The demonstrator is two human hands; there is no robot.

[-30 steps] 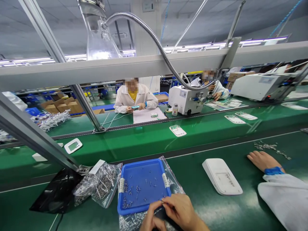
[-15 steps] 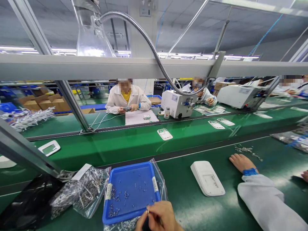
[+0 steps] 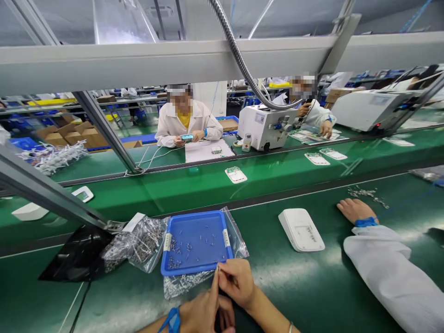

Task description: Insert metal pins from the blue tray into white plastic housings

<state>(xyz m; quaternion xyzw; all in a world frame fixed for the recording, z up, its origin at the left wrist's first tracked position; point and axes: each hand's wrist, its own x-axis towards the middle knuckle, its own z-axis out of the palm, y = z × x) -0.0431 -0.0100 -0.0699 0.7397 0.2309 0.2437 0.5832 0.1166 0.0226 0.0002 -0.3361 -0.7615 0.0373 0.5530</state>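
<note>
My right hand is closed in a pinch at the near right corner of a blue tray. A tiny metal piece, seemingly a screw, shows at its fingertips. My left hand, with a blue wrist strap, meets it there, index finger raised to the same spot and other fingers curled. Whatever lies inside the left hand's curl is dark and hidden. Small screws lie scattered in the tray, mostly on its left side. A clear plastic bag of metal pieces sticks out under the tray.
Left are bagged screws and a black bag. A white device housing lies right, near a co-worker's hand and small parts. White panels rest on the green conveyor. A metal post stands left.
The view has tilted down, so the bench sits higher and more of my wrists shows. My left index finger now points up against my right fingertips. The co-worker's hand stays by the small parts.
</note>
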